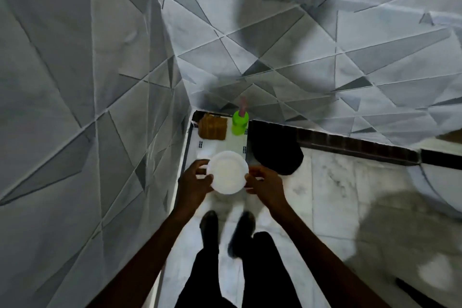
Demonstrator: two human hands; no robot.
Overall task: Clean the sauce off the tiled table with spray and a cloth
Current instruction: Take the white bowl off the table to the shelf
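Note:
A small white tiled table (pixel 235 144) stands in the corner of two patterned walls. At its far end sit a folded brown cloth (pixel 212 127) and a green spray bottle (pixel 239 122) with a pink nozzle. Over the table's near end is a round white plate (pixel 227 172), held from both sides: my left hand (pixel 194 184) grips its left rim and my right hand (pixel 263 184) holds its right rim. No sauce shows on the visible part of the table; the plate hides the near part.
A black bag-like object (pixel 276 151) lies on the floor right of the table. My two feet (pixel 226 230) stand on the white marble floor just before it. The left wall (pixel 87 107) is close to my left arm.

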